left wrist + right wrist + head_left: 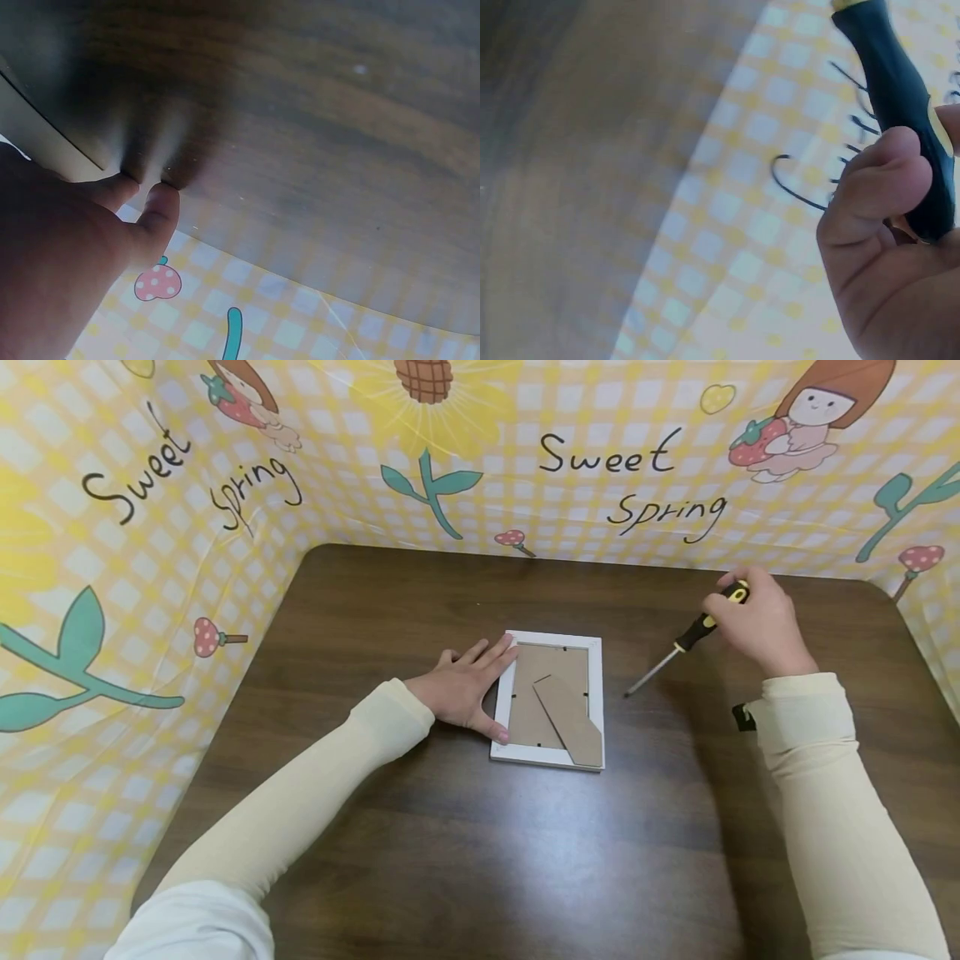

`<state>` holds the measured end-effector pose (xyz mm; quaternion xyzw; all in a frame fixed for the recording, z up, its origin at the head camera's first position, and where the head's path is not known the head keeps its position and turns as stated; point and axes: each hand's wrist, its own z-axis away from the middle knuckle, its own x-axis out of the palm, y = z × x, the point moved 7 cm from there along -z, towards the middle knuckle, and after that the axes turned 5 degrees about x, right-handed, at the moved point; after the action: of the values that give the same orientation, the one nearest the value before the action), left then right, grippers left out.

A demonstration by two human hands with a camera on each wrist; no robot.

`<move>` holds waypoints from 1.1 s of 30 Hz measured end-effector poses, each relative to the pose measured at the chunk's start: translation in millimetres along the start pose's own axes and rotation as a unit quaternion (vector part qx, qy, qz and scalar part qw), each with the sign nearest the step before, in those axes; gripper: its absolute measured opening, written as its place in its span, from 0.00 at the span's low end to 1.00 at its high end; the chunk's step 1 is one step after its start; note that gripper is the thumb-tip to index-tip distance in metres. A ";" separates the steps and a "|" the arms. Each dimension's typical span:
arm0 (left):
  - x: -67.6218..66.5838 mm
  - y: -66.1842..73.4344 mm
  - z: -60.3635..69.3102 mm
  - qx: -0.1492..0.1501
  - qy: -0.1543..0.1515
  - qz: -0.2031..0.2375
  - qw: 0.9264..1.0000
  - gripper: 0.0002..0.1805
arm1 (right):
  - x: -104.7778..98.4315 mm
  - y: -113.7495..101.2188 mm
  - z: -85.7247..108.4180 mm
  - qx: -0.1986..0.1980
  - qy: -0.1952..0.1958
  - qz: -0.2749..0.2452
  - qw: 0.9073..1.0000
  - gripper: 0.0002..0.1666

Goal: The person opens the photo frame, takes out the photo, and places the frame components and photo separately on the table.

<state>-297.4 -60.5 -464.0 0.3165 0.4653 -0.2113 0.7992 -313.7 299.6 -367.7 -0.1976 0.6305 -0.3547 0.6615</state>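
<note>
A white picture frame lies face down on the dark wooden table. Its brown backing board shows small black tabs along the edges and a slanted stand flap. My left hand rests on the frame's left side, fingers spread, thumb near the lower left corner. In the left wrist view that hand is beside the frame's edge. To the right, my right hand grips a black-and-yellow screwdriver by its handle. The screwdriver's tip points down and left, apart from the frame.
The table has rounded far corners. A yellow-and-white checked cloth with flower and character prints stands up behind the table and along its left side. Something small and black shows at the right wrist.
</note>
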 end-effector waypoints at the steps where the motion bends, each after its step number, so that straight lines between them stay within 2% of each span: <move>1: -0.1 0.1 0.1 -0.001 0.000 -0.001 1.000 0.76 | -3.6 -2.2 1.6 -0.001 0.010 -0.008 1.000 0.26; 9: -0.1 0.7 0.5 -0.004 -0.005 0.005 1.000 0.75 | -23.6 -13.8 15.2 -0.012 0.068 -0.075 0.995 0.15; 16: -0.8 1.5 1.1 -0.006 -0.001 0.012 1.000 0.76 | -27.2 -20.8 22.1 -0.025 0.069 -0.120 0.990 0.14; 25: 0.2 -0.6 -0.5 -0.008 0.000 0.006 1.000 0.76 | -19.0 -28.2 21.5 -0.049 0.063 -0.090 0.993 0.17; 33: 0.9 -0.4 0.6 -0.009 -0.001 0.012 1.000 0.75 | 6.1 -34.8 24.8 -0.062 0.023 -0.085 0.994 0.22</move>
<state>-296.9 -61.2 -464.7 0.3147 0.4623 -0.1976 0.8051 -297.4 267.2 -344.1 -0.2830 0.6472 -0.3743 0.6007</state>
